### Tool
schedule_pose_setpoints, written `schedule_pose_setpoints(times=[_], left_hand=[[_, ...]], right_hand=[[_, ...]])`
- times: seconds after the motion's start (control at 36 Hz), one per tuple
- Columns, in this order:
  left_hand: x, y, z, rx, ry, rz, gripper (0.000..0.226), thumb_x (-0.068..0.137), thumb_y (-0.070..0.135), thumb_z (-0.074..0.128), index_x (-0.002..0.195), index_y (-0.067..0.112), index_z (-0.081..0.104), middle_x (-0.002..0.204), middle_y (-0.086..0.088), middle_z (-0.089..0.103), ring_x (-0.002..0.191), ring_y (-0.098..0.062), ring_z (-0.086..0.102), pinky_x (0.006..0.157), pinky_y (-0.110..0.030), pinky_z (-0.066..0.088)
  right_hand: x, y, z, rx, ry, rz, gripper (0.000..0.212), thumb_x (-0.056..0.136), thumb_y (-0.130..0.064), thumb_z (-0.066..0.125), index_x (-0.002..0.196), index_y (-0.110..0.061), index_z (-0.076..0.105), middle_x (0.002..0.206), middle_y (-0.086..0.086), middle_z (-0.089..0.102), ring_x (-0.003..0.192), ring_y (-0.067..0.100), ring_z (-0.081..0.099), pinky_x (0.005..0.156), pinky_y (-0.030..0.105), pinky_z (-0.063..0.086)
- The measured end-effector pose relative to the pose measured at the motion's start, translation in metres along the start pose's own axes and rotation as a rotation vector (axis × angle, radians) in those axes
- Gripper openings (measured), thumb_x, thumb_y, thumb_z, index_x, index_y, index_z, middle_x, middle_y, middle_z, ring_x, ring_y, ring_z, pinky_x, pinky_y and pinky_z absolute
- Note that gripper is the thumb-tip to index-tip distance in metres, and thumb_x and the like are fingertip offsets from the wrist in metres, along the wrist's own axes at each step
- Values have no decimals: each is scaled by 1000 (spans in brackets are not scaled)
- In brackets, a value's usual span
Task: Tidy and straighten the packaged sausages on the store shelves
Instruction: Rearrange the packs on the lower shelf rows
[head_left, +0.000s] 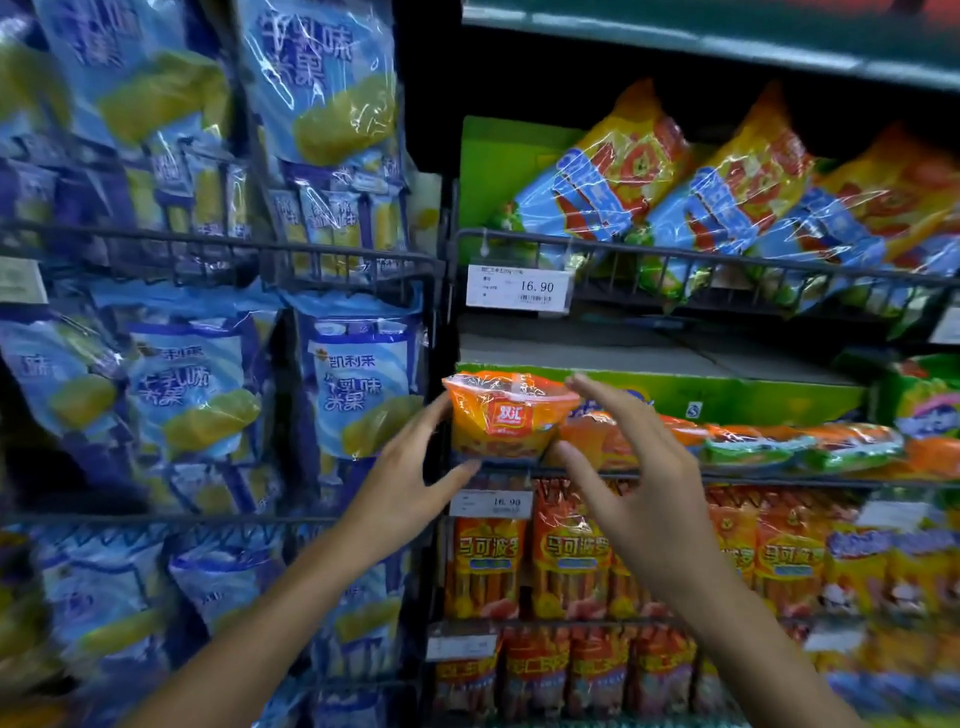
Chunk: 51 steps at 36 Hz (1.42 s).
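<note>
Filling the left side are blue snack bags (358, 374) behind wire racks; to their right, the sausage shelf (727, 475) carries rows of orange packs. At its left end stands one orange sausage pack (506, 415), upright at the front rail. Left hand (410, 467) touches its side, fingers spread; right hand (628, 462) hovers beside it, fingers apart.

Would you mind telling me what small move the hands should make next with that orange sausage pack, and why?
Probably close both hands on the orange sausage pack and seat it squarely behind the shelf rail. It stands alone at the row's left end, while the neighbouring packs lie flat. The left hand touches its left edge; the right hand is open, fingers spread beside it.
</note>
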<state>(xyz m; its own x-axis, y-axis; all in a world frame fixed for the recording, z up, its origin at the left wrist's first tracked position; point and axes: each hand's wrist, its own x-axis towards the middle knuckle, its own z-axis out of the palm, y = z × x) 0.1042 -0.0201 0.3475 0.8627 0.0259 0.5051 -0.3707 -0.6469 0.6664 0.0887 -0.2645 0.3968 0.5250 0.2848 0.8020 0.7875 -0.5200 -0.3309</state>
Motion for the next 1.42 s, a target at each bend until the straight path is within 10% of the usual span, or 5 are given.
schedule_pose_setpoints(times=[0.25, 0.61, 0.86, 1.11, 1.42], left_hand=[[24, -18, 3, -27, -28, 35, 80, 87, 59, 67, 155, 36, 31, 155, 17, 41, 143, -3, 35, 117, -39, 36], [30, -30, 0, -15, -78, 123, 76, 88, 54, 68, 153, 29, 38, 152, 15, 46, 139, 0, 40, 114, -32, 38], [35, -24, 4, -116, 43, 78, 64, 84, 38, 79, 142, 29, 53, 134, 21, 58, 123, 9, 49, 103, -14, 40], [43, -14, 19, -95, 227, 49, 56, 87, 50, 72, 137, 28, 59, 121, 13, 70, 116, -5, 63, 98, -34, 54], [51, -17, 6, -87, 120, 17, 55, 91, 43, 70, 142, 31, 55, 124, 14, 68, 115, 1, 61, 97, -26, 50]], right_hand=[[54, 9, -22, -242, -392, 168, 70, 83, -63, 66, 144, -35, 49, 133, -11, 63, 118, 9, 60, 96, 36, 53], [105, 5, -22, -227, -900, 308, 61, 79, -68, 68, 124, -27, 59, 100, -15, 67, 91, 5, 64, 82, 28, 49], [125, 18, -17, -242, -977, 394, 96, 70, -84, 64, 144, -26, 48, 142, -9, 54, 121, 14, 56, 108, 40, 45], [131, 43, -4, 177, -935, 547, 49, 93, -59, 56, 126, -24, 66, 119, -6, 74, 111, 13, 70, 111, 40, 45], [135, 61, 20, -65, -970, 468, 50, 94, -63, 47, 115, -23, 68, 113, -9, 71, 104, 13, 67, 99, 29, 49]])
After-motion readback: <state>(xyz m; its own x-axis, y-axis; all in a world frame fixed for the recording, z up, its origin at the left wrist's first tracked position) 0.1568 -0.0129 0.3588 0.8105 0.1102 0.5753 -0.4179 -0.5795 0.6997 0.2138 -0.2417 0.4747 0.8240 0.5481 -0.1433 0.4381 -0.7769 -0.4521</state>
